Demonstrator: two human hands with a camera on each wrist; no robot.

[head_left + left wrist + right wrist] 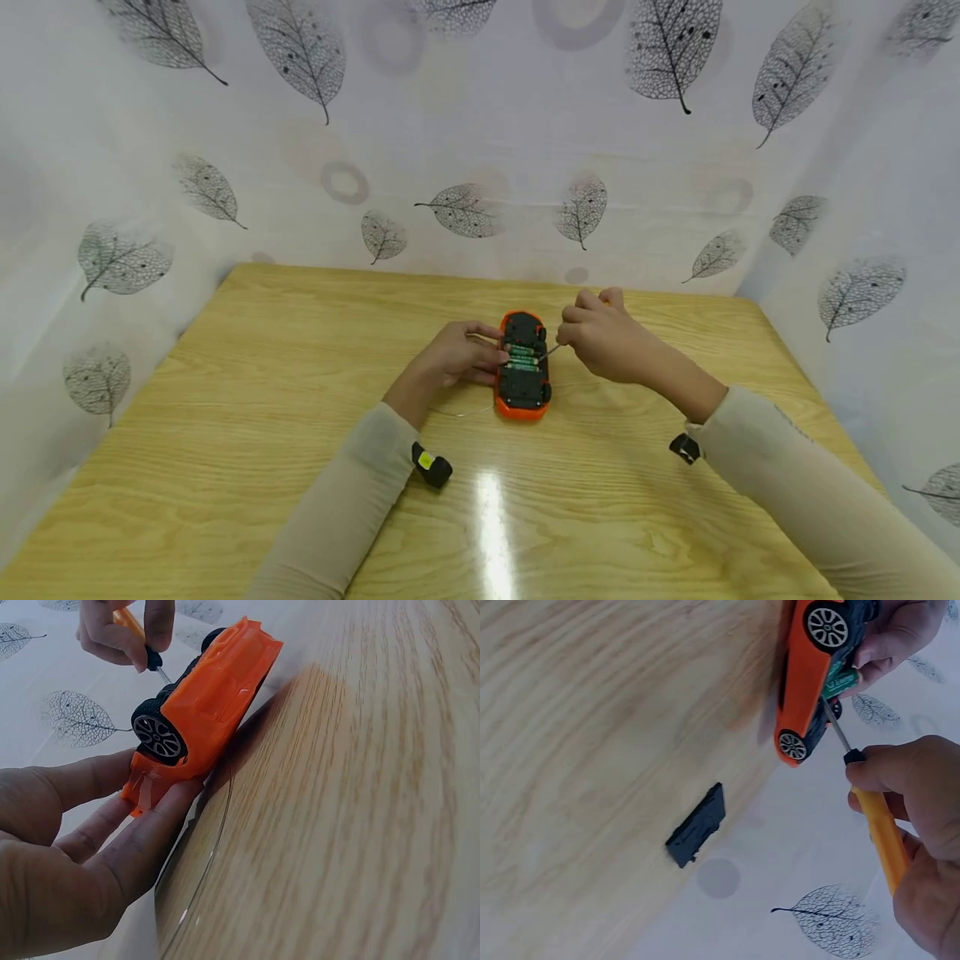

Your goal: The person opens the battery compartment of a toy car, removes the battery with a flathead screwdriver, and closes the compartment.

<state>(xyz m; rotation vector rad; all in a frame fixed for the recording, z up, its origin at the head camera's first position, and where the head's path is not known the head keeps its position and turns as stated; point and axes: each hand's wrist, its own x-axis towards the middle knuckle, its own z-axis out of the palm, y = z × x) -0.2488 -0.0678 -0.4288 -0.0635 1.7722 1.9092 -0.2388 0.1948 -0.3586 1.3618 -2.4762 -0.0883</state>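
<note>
An orange toy car [522, 410] lies upside down on the table, its black underside facing up. Several green batteries [522, 358] sit in the open compartment in its middle. My left hand [459, 354] grips the car by its left side, thumb near the batteries and fingers along the orange body [217, 690]. In my right hand [606, 337] is a screwdriver with a yellow handle [883, 832]. Its metal shaft [837, 726] slants into the compartment, the tip at a battery [843, 681]. Whether the tip touches the battery is hard to tell.
A black plastic cover [697, 827] lies on the wooden table [300, 467], seen in the right wrist view. A thin pale wire [214, 859] trails from the car's side over the tabletop. Leaf-patterned cloth [465, 125] hangs behind and at both sides.
</note>
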